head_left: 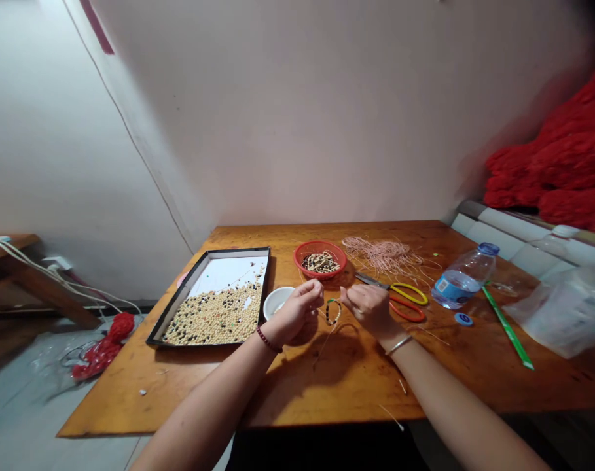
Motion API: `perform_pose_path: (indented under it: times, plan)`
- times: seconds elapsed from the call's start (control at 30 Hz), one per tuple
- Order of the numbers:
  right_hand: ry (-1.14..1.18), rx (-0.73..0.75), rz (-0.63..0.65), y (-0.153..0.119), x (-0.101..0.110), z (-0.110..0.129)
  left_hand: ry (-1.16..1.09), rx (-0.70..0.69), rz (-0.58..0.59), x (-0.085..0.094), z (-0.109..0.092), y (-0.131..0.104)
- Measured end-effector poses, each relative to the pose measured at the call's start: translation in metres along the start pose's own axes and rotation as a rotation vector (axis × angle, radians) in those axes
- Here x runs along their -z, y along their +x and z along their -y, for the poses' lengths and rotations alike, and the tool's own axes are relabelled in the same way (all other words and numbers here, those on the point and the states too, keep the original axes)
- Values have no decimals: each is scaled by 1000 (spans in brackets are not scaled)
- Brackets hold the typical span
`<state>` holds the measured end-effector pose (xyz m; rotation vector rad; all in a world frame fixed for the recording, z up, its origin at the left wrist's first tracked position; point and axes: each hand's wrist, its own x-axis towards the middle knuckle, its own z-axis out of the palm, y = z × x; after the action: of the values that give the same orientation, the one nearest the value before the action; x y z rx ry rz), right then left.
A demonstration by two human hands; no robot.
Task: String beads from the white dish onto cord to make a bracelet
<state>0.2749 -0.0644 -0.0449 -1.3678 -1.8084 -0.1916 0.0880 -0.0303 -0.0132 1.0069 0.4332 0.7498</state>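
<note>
A small beaded bracelet of pale and dark beads, with a bit of green at its top, hangs between my two hands above the table. My left hand is closed in a pinch just left of it, and thin cord trails down below. On the other side my right hand is also closed, thumb pressed to the curled fingers. Both seem to grip the bracelet's cord, though the thin strand between them is hard to make out. Behind the hands stands a red basket holding strung beads.
A black-edged tray of loose beads lies at the left, beside a white bowl. Pink cord, scissors, a water bottle, its blue cap, a green strip and a plastic bag occupy the right.
</note>
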Motion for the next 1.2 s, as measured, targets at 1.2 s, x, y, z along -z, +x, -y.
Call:
perform_pose_path:
  times: [1.2]
  plan:
    - [842, -469, 288, 6, -10, 28, -242, 4, -157, 8, 0, 1]
